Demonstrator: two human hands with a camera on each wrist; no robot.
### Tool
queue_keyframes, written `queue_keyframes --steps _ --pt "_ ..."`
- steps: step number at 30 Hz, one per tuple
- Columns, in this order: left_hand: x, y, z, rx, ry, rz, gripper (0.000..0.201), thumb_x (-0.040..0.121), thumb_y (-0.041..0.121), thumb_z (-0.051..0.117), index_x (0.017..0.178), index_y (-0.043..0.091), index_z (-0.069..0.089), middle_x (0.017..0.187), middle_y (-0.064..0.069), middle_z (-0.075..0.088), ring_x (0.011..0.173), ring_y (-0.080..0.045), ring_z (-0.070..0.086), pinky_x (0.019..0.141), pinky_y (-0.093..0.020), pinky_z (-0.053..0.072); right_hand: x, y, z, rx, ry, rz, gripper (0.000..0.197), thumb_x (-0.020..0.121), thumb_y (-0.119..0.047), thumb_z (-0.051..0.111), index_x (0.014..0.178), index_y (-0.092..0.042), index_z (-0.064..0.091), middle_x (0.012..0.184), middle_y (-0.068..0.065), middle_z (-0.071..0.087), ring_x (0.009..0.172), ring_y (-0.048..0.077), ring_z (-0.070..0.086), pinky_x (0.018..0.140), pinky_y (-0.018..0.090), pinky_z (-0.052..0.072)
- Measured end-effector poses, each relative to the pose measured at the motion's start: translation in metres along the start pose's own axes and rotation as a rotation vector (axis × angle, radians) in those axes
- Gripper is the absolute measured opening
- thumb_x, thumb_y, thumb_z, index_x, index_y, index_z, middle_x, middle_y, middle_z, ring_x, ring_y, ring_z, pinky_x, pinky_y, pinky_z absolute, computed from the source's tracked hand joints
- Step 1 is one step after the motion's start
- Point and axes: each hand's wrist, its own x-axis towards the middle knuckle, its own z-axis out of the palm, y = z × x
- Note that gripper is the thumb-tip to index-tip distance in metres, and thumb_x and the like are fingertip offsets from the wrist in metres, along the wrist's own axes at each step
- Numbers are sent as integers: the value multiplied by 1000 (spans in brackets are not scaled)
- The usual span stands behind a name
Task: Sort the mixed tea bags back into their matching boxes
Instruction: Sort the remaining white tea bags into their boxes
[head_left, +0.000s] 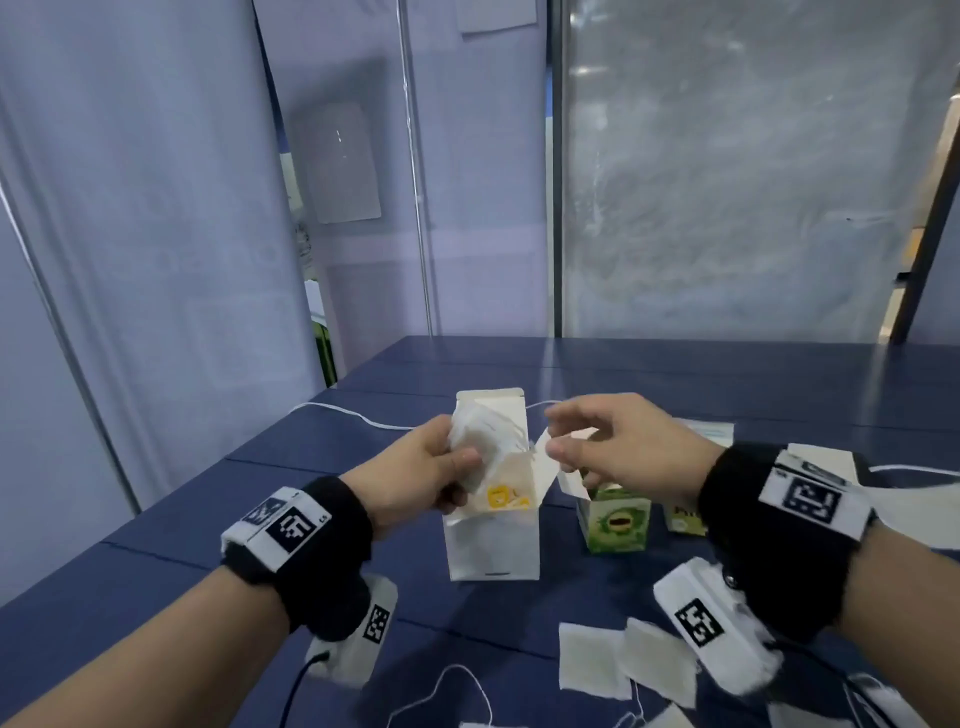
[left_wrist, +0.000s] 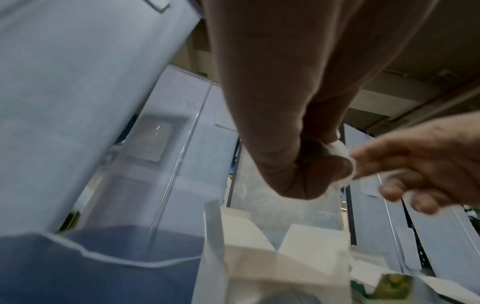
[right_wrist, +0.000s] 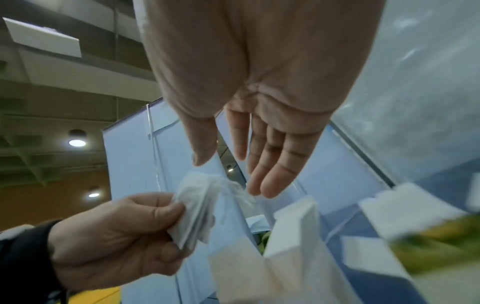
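My left hand (head_left: 462, 452) grips a stack of white tea bags (head_left: 480, 436) just above the open top of a white box with a yellow logo (head_left: 493, 525). In the right wrist view the stack of tea bags (right_wrist: 194, 209) sits pinched between its thumb and fingers, with thin strings trailing to the right. My right hand (head_left: 558, 434) hovers beside the stack over the box's raised flap, fingers straight and holding nothing, as the right wrist view of that hand (right_wrist: 228, 176) confirms. A green box (head_left: 618, 525) stands open to the right of the white one.
A third, yellow-green box (head_left: 685, 517) stands behind my right wrist. Several loose white tea bags (head_left: 623, 660) with strings lie on the blue table (head_left: 260, 519) at the near right. A white cable (head_left: 353, 413) runs along the far side. Translucent panels wall the table.
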Motion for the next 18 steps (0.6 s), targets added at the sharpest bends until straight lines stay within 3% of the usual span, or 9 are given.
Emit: queue_keyframes --steps 2,5,7,10,14,18 --pt "16 8 -4 169 -6 30 9 98 5 45 99 13 48 76 -3 53 59 -13 48 55 -25 41 29 -15 5 -70 -90 -36 39 84 -22 71 121 -21 58 103 -5 65 68 7 64 57 20 51" --pt "35 13 -13 297 -19 52 13 96 8 47 92 21 46 74 2 53 59 -10 48 56 -24 42 62 -23 13 -256 -123 -98 17 83 -19 71 100 -16 68 84 2 70 63 10 62 55 27 55" --pt "43 13 -18 359 -29 61 14 96 11 48 90 23 46 74 4 53 59 -8 48 56 -24 42 77 -22 16 -272 -105 -79 5 82 -18 72 86 -16 71 77 8 71 61 14 62 61 35 57" --pt "51 9 -22 385 -26 56 17 94 10 52 85 24 45 74 4 54 56 -6 49 55 -24 43 88 -16 20 -219 -97 -46 4 82 -17 72 78 -19 72 66 3 68 55 10 60 60 33 57" --pt "60 4 -28 422 44 55 17 84 17 70 88 20 54 71 8 55 46 4 47 47 -13 38 90 -5 20 -115 -68 -5 6 81 -11 72 75 -12 72 60 -3 67 51 4 62 53 25 55" --pt "61 5 -30 297 92 50 26 77 14 78 96 6 62 67 0 57 44 -7 44 43 -20 37 87 5 21 97 -46 57 4 80 -3 74 79 -6 71 64 3 69 58 11 65 55 26 56"
